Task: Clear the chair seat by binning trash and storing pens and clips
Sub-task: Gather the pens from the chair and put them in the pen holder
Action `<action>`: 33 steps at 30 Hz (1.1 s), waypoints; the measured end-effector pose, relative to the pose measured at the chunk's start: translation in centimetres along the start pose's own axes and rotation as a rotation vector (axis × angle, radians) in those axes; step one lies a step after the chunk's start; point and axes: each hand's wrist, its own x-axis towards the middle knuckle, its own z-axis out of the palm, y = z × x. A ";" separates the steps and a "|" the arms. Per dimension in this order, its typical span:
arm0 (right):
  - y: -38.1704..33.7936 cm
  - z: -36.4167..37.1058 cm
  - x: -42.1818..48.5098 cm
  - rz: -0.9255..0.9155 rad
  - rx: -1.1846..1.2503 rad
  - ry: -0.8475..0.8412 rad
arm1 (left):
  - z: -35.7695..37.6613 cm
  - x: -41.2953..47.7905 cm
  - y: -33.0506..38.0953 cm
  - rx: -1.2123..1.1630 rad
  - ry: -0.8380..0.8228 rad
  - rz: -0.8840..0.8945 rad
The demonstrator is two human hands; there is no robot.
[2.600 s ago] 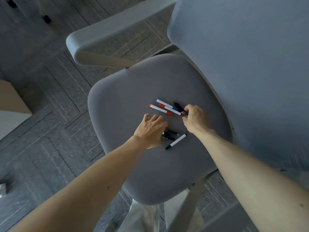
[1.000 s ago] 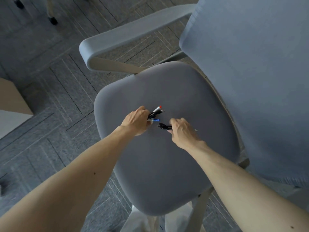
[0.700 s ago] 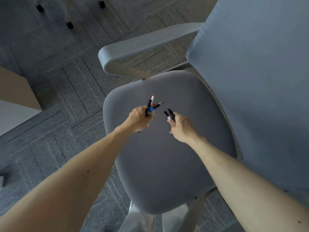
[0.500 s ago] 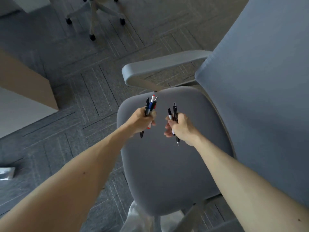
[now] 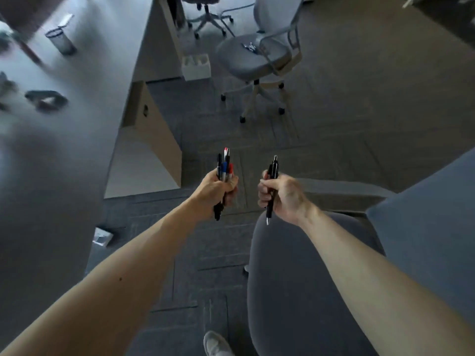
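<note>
Seat [image 5: 295, 291] fills the lower right, beneath the right forearm. Desk [image 5: 64, 150] runs along the left. Far chair [image 5: 246, 57] stands ahead with small items on it. Left hand [image 5: 216, 187] and right hand [image 5: 285, 195] are raised side by side, both curled tight. Mesh cup [image 5: 60, 41] stands at the desk's far end. The left hand grips a bundle of coloured pens [image 5: 225, 165] upright; the right hand grips black pens [image 5: 273, 168], tips down.

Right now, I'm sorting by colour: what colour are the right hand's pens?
The pens are black; the head view shows it.
</note>
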 end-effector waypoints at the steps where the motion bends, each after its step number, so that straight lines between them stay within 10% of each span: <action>1: -0.6 2.0 0.4 0.003 0.008 -0.017 | -1.5 -0.7 1.2 -0.021 0.025 0.015; 33: 1.3 59.8 17.2 0.010 -0.503 -0.524 | -48.3 -18.8 15.7 -0.166 1.021 0.183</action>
